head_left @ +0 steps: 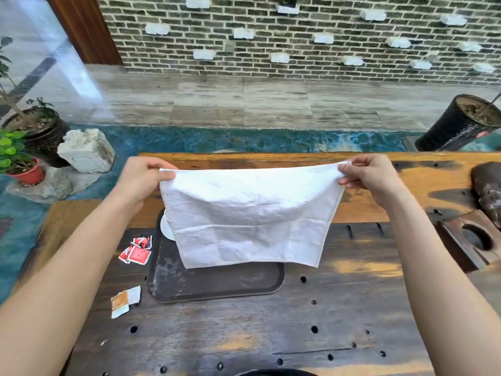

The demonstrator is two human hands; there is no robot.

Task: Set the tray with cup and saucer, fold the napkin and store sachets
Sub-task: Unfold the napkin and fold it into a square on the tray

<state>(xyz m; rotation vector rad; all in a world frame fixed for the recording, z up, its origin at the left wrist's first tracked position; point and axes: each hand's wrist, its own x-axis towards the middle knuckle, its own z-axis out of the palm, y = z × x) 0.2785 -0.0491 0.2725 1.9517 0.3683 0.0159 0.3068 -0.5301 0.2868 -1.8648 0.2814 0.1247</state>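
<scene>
A white cloth napkin [249, 213] hangs spread out in the air above the table. My left hand [141, 180] pinches its upper left corner and my right hand [371, 177] pinches its upper right corner. Below it lies a dark brown tray [217, 283]. The napkin hides most of the tray's far half. A white rounded piece of crockery [166, 229] peeks out at the tray's far left corner; cup or saucer, I cannot tell. Red sachets [137, 251] lie left of the tray. Orange-and-white sachets [123, 301] lie nearer to me.
The dark wooden table [352, 308] has several small holes. A wooden block with a round hole [471, 237] sits at the right edge, with a dark lump [488, 191] behind it. Potted plants [24, 150] and a stone [86, 150] stand on the floor at left.
</scene>
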